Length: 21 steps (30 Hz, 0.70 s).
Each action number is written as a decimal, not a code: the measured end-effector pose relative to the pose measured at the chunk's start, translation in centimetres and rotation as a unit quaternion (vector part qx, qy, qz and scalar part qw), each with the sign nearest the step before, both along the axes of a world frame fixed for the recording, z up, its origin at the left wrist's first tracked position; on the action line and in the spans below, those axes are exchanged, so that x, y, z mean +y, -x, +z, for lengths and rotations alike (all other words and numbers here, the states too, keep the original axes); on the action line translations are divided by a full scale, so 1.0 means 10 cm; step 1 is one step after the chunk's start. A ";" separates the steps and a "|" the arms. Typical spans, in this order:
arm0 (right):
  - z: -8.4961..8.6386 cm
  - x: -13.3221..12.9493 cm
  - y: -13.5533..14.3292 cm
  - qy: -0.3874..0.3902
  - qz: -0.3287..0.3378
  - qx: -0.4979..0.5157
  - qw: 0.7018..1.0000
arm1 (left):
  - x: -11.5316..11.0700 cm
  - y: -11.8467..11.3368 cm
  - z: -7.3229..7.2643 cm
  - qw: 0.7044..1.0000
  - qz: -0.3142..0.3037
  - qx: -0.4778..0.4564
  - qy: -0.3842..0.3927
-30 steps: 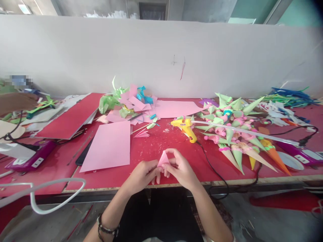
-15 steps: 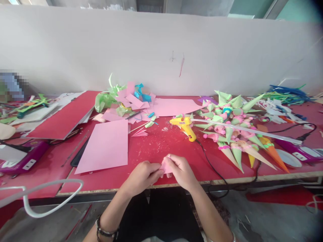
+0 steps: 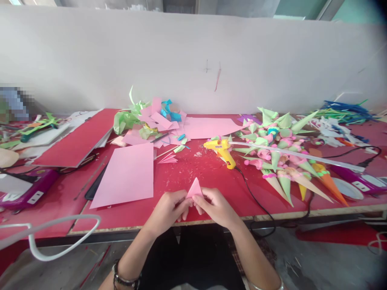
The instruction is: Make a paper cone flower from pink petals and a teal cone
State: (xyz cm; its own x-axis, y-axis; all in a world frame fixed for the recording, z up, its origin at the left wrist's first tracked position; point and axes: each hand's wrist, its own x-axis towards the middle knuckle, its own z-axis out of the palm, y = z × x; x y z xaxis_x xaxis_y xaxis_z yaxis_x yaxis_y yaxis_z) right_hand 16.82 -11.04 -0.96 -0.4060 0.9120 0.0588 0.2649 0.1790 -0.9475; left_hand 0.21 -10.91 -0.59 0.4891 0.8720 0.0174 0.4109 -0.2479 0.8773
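Observation:
Between my two hands, just above the table's front edge, is a small folded piece of pink paper with its pointed tip upward. My left hand pinches its lower left side between thumb and fingers. On the lower right side, my right hand grips it with the thumb on top. Beyond my hands lies a folded pink paper fan. A large pink sheet rests to the left. The yellow glue gun lies to the right, a long clear glue stick in its back end.
Paper cones in green, pink and orange are heaped on the right. Paper scraps are piled at the back, beside a long pink sheet. A red board lies left. The glue gun's black cord hangs over the front edge.
The pink paper has turned in my hands, so its pointed tip now stands up above my fingers. My fingers have shifted their hold to its lower sides.

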 end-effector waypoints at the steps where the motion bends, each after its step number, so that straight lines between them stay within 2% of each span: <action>1: 0.00 0.00 0.00 0.002 -0.001 0.000 1.000 | 0.00 0.00 0.00 1.000 -0.003 -0.002 0.003; 13: -0.03 -0.03 -0.01 0.007 -0.067 0.018 0.998 | 0.01 -0.01 0.01 0.996 -0.041 -0.050 0.055; 17: -0.04 -0.03 0.00 -0.009 -0.086 -0.006 0.996 | 0.00 -0.01 -0.01 0.998 -0.024 -0.028 0.043; 21: -0.04 -0.01 -0.01 0.017 -0.054 -0.021 0.998 | -0.02 -0.01 -0.04 0.999 0.001 -0.004 0.036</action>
